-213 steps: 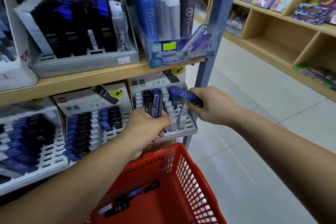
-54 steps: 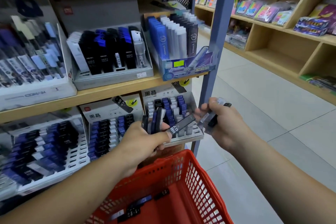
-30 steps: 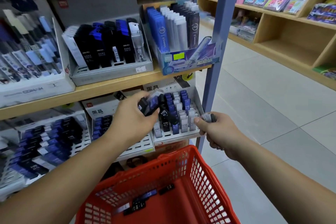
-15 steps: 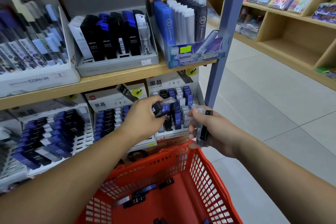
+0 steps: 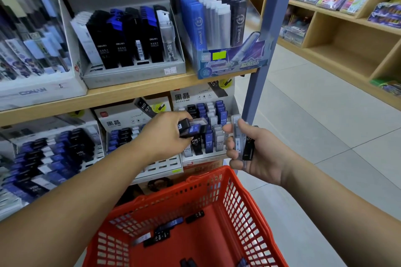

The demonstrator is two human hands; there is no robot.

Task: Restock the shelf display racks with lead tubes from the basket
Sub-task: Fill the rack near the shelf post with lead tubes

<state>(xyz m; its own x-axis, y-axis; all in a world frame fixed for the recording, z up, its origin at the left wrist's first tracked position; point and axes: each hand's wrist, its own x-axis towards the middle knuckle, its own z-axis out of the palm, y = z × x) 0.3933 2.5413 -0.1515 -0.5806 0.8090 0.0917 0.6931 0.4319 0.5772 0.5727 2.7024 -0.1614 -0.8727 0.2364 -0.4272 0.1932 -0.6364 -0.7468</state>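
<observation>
- The left hand (image 5: 165, 134) is gripping a small bundle of lead tubes (image 5: 192, 129), fingers curled over them. Blue and black ends, flat-sided hard plastic with "HB" printed on one, are poking out toward the racks.
- The right hand (image 5: 253, 154) is pinching two more, thumb on top and fingers curled beneath: a clear tube (image 5: 236, 134) and a black tube (image 5: 249, 147). Both are slim, glossy and rectangular, and it is holding them just beside the right rack's edge.
- The right rack (image 5: 204, 157), white moulded plastic with stepped slots under a printed card header, is looking nearly full. Blue, black and clear tubes are standing upright in rows.
- The middle rack (image 5: 161, 166) is showing bare slots across its front rows, so it is probably needing the most stock.
- The left rack (image 5: 95, 154) is appearing well filled, though blur is hiding the detail.
- The red basket (image 5: 236, 199), rigid perforated plastic, is sitting below both hands. A few loose tubes (image 5: 159, 235) are lying flat on its floor.
- Judging by this, the restocking is running well along. The tubes in both hands and the few in the basket are waiting to be slotted.
</observation>
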